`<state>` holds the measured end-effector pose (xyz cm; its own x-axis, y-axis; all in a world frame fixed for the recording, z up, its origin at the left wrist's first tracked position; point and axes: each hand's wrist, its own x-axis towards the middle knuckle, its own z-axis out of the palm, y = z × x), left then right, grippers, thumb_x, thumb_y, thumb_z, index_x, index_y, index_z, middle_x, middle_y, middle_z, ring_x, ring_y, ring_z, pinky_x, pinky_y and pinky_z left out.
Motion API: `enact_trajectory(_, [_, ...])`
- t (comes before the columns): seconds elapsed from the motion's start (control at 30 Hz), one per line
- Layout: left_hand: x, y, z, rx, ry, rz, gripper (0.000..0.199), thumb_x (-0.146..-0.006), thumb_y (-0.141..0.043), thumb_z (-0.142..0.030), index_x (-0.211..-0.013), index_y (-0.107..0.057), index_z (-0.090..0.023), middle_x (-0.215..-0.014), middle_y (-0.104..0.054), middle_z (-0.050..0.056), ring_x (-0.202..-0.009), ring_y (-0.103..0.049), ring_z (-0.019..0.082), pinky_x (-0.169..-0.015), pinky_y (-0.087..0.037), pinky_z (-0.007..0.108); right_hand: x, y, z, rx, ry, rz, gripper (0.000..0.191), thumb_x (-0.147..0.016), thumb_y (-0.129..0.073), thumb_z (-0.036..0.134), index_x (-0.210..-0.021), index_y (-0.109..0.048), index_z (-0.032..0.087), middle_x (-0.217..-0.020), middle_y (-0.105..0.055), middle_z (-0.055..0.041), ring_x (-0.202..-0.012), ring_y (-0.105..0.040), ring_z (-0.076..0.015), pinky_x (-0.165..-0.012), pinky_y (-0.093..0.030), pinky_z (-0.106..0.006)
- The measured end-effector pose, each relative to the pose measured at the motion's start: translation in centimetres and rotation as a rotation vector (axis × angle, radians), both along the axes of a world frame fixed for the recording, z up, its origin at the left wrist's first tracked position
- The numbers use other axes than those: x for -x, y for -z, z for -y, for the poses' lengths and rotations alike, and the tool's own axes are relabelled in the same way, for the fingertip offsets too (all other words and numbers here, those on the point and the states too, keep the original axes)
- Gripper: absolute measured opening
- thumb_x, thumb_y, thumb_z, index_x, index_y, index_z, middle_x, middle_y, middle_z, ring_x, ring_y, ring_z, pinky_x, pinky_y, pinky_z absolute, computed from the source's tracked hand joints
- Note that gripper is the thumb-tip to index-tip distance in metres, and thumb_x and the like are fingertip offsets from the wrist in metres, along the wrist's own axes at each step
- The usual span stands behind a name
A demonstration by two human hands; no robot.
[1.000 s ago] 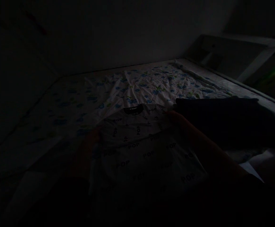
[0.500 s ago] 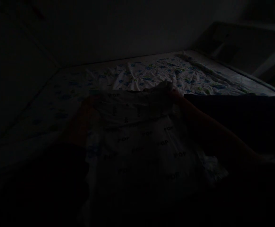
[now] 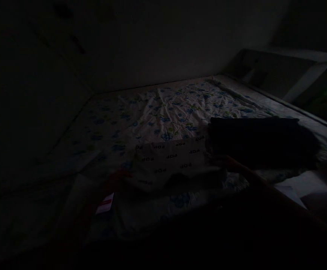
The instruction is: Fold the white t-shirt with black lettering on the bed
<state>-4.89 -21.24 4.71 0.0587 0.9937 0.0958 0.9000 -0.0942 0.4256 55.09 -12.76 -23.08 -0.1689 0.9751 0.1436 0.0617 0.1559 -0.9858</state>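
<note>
The picture is very dark. A pale garment (image 3: 169, 157) printed with repeated POP lettering lies on the bed in front of me, folded over so that its lettering looks upside down. At its left edge my left hand (image 3: 120, 178) is dim, with the fingers closed on the cloth. My right hand (image 3: 229, 164) grips the opposite edge, fingers pointing inward over the fabric. The garment's lower part fades into shadow.
A floral sheet (image 3: 163, 108), wrinkled, covers the bed. To the right sits a dark folded stack of cloth (image 3: 261, 142). A small red-and-white item (image 3: 105, 204) shows by my left wrist. Walls (image 3: 166, 45) border the far side; a pale ledge (image 3: 306, 112) runs along the right.
The garment, earlier stretched upright between both hands, is now lower and folded over on the bed. Both hands have come down and nearer. The view has shifted, showing more of the sheet.
</note>
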Motion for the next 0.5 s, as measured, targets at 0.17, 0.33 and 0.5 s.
enact_trajectory(0.17, [-1.7,3.6,4.4,-0.027,-0.041,0.082,0.071,-0.066,-0.077,-0.083,-0.11,-0.086,-0.029,-0.145,-0.083,0.017,-0.146,-0.07,0.044,-0.124,-0.057,0.055,-0.1,1.0,3.2,0.038,0.02,-0.103,0.042,-0.101,-0.07,0.041,-0.13,-0.088,0.015,-0.119,-0.087,-0.0148,-0.1,-0.083,-0.0281,-0.084,-0.067,-0.034])
enact_trajectory(0.33, [-5.2,3.3,3.9,-0.14,-0.184,-0.05,0.061,-0.079,-0.078,-0.079,-0.112,-0.085,-0.028,-0.126,-0.088,0.012,-0.144,-0.071,0.043,-0.126,-0.055,0.055,1.9,-0.3,3.0,0.107,0.097,-0.124,0.042,-0.104,-0.077,0.054,-0.103,-0.084,0.012,-0.089,-0.084,-0.0109,-0.085,-0.078,-0.0231,-0.073,-0.062,-0.026])
enact_trajectory(0.5, [-6.7,3.8,2.4,-0.162,-0.26,-0.099,0.052,-0.084,-0.08,-0.064,-0.111,-0.079,-0.02,-0.131,-0.086,0.02,-0.139,-0.074,0.043,-0.118,-0.059,0.048,3.2,-2.0,2.7,0.185,0.149,-0.154,0.04,-0.093,-0.095,0.048,-0.088,-0.077,0.013,-0.078,-0.079,-0.0082,-0.073,-0.074,-0.0198,-0.069,-0.06,-0.025])
